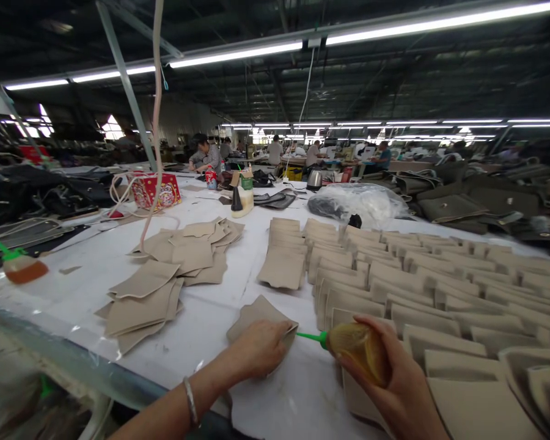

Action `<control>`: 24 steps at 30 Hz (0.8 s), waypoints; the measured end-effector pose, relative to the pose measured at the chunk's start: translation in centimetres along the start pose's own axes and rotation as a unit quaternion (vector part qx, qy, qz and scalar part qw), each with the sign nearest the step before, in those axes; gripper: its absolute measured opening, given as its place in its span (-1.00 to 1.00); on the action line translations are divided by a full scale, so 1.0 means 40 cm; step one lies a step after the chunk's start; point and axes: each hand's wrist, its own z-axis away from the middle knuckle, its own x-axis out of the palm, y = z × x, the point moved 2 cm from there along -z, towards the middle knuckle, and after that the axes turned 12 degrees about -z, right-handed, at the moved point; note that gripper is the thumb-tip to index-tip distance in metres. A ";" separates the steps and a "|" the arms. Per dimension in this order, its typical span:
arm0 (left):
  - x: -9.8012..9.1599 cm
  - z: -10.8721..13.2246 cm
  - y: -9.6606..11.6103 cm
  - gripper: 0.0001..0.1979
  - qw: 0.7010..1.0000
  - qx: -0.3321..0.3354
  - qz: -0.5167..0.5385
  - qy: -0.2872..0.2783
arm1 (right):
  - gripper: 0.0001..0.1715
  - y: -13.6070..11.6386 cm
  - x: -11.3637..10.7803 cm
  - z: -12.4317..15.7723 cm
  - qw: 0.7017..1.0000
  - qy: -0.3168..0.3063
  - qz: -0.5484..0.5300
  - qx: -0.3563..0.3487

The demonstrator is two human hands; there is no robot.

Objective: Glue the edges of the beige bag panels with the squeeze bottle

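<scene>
My left hand rests with curled fingers on a small stack of beige cut pieces near the table's front edge, pressing them down. My right hand grips an amber glue bottle lying sideways, its green nozzle pointing left at the edge of that stack. A bracelet sits on my left wrist.
Rows of overlapping beige pieces cover the white table to the right, loose piles lie left. A second glue bottle, a red box, a hanging hose and a plastic bag stand farther off. Other workers sit at distant tables.
</scene>
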 end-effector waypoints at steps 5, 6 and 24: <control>0.004 -0.003 -0.002 -0.43 0.999 0.008 -0.033 0.003 | -0.52 0.001 0.025 -0.022 0.997 -0.019 0.030 -0.063; 0.005 -0.003 -0.001 -0.43 0.999 0.008 -0.037 0.003 | -0.53 -0.004 0.028 -0.026 0.996 -0.021 0.036 -0.079; 0.015 0.013 0.007 -0.53 0.999 -0.005 -0.044 0.008 | -0.59 0.019 0.029 -0.026 0.998 -0.028 0.027 -0.051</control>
